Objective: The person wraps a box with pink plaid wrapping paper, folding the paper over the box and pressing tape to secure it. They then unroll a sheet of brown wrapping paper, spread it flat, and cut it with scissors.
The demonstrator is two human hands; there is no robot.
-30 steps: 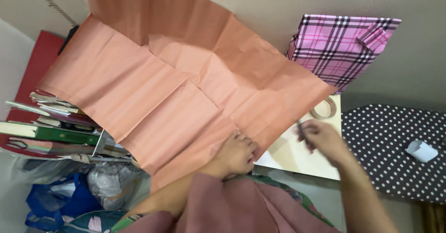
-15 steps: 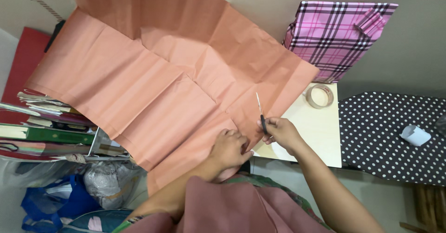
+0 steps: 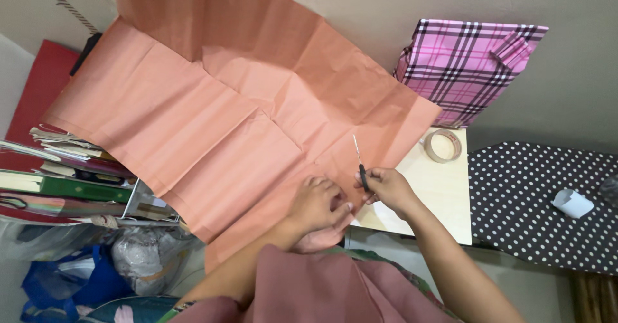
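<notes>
A large creased sheet of orange-brown paper point(image 3: 219, 110) lies spread over a small cream table point(image 3: 438, 194) and runs up the wall. My left hand point(image 3: 318, 207) presses on the paper's near edge with its fingers spread. Just to its right, my right hand point(image 3: 386, 188) grips a pair of scissors point(image 3: 359, 159) with dark handles. Their blades point away from me and lie over the paper near its lower edge.
A roll of clear tape point(image 3: 442, 145) sits on the table's far right corner. A pink plaid gift bag point(image 3: 470, 65) leans on the wall behind it. A black polka-dot surface point(image 3: 534, 200) with a white paper scrap point(image 3: 571, 202) lies right. Stacked books point(image 3: 64, 181) and bags crowd the left.
My right hand brought the scissors from the table's right side over to the paper's near edge, beside my left hand. The left hand's fingers spread a little on the paper.
</notes>
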